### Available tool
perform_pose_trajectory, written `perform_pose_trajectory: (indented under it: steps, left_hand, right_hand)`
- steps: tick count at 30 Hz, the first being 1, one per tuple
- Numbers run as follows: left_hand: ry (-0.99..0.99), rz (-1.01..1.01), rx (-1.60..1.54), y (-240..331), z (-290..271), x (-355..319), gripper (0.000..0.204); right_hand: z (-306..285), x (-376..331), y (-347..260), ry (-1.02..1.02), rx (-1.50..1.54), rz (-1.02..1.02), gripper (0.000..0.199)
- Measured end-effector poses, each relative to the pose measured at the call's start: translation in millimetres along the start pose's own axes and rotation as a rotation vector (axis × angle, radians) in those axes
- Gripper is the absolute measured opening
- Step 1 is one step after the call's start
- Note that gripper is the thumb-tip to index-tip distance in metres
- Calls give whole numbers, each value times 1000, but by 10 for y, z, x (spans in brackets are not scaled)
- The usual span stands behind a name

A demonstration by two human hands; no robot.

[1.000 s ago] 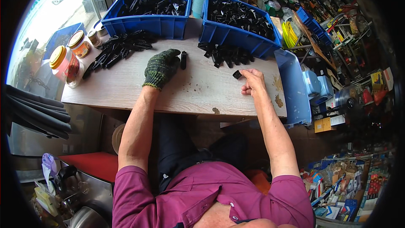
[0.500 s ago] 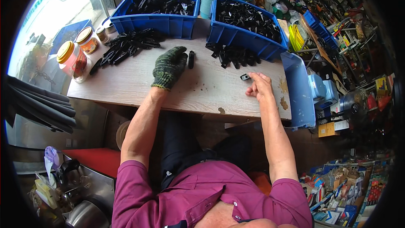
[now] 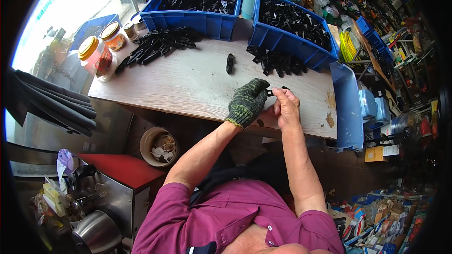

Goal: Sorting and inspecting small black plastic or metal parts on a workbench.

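Observation:
My left hand (image 3: 248, 101), in a dark green knit glove, and my bare right hand (image 3: 286, 105) meet above the table's front part. Between their fingertips is a small black plastic part (image 3: 270, 93), mostly covered by the fingers. Both hands are closed on it. A single long black plastic piece (image 3: 230, 64) lies on the table just beyond my gloved hand. Past my right hand is a heap of short black parts (image 3: 278, 61). A heap of long black pieces (image 3: 160, 45) spreads over the table's far left.
Two blue crates (image 3: 190, 22) (image 3: 294, 41) filled with black parts stand along the back of the pale wooden table (image 3: 174, 82). Jars (image 3: 96, 59) stand at its left end. A pale blue bin (image 3: 347, 108) adjoins the right edge. A waste bucket (image 3: 147, 146) stands below on the floor.
My left hand has left the long black piece on the table and moved right and nearer, to my right hand. The two hands now come together at the small part. The view has shifted slightly.

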State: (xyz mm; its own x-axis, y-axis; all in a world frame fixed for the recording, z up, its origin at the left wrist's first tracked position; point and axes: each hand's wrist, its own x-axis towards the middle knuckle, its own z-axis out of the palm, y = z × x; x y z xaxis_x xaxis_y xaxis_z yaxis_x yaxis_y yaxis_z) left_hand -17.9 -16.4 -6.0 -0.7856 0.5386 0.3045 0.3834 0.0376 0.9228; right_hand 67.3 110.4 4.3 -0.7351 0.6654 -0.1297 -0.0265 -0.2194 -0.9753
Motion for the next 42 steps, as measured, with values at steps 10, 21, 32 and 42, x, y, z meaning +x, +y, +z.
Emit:
perform_pose_trajectory:
  steps: [10,21,32,42]
  left_hand:
    - [-117,-433,-577,166,-234,117,22]
    - [156,329,514,-131,-676,390,29]
    - [-172,87,113,143,-147,-131,36]
    - [-69,-256,-476,148,-161,-13,25]
  right_hand:
    - [56,-79,-59,-172,-194,-47,33]
    - [257,-260,-36,22,-21,-69,35]
    - [154,-25,93,189,-114,-178,28]
    - [106,-145,36,-62,-147,-163,31]
